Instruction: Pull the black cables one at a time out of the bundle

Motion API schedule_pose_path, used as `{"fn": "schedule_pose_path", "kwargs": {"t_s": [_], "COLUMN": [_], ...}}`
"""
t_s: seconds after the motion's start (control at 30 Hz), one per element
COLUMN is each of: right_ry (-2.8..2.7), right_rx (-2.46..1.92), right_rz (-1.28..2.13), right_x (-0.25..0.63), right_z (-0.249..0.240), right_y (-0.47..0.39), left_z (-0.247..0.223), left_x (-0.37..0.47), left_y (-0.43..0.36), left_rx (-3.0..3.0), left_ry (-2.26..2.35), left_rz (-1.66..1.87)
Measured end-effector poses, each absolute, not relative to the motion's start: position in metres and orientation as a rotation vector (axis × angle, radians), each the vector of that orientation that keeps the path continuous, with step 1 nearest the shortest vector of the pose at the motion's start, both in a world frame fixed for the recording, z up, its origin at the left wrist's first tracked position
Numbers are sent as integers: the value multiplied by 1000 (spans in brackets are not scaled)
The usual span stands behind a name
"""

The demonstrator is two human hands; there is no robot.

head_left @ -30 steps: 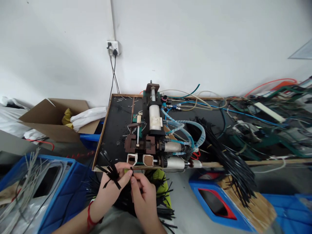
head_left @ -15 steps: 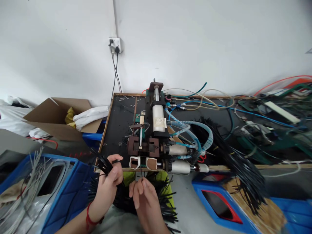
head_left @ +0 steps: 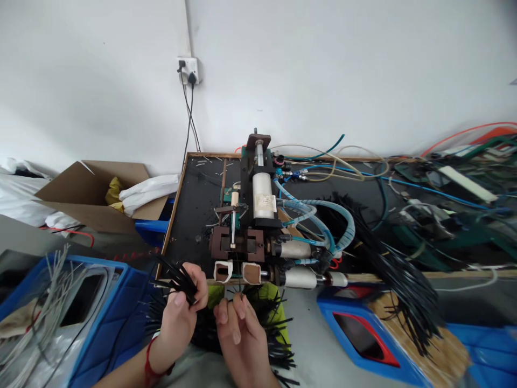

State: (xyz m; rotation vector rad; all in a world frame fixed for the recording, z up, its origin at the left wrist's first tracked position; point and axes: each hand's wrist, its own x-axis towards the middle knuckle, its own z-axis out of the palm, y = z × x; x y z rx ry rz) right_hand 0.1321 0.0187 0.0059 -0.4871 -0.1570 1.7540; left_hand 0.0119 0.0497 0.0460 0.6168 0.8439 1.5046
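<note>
In my left hand [head_left: 181,304] is a bunch of short black cables [head_left: 180,280], the fingers wrapped round them. Their ends fan out up and to the left. My right hand [head_left: 241,328] is pinched on a thin black cable [head_left: 240,291], its end pointing at the gap between two pale-edged clamp pads [head_left: 251,272] on the machine's front; whether it touches them I cannot tell. The air-driven machine [head_left: 238,242] stands just beyond both hands. More black cables [head_left: 278,328] lie across my lap over a yellow-green cloth [head_left: 278,307].
Blue hoses [head_left: 341,215] curve off the machine's right side. A thick bundle of black cables [head_left: 388,269] hangs over the bench edge [head_left: 464,276]. On the left are a blue bin [head_left: 121,307] with pale wires and an open cardboard box [head_left: 89,199]. Blue bins [head_left: 343,323] stand lower right.
My left hand has turned and moved slightly down, its fingers closing further round the cable bunch. My right hand stays near the clamp pads, and less of its cable shows between them.
</note>
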Motion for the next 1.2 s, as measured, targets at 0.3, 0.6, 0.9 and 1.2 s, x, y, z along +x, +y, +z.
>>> {"fn": "schedule_pose_path", "kwargs": {"t_s": [0.3,0.6,0.9,1.2], "right_ry": [-88,-111,-97,-98], "right_rx": [-501,-492,-446,-400], "right_rz": [1828,1862,1861,1879], "right_x": [131,127,123,121], "right_z": [6,8,6,5], "right_y": [26,28,28,27], "left_z": [39,35,28,27], "left_x": [11,10,8,8], "left_y": [51,45,44,42], "left_rx": [710,724,687,701], "left_ry": [885,931,963,982], "left_rz": [1505,1528,1540,1515]}}
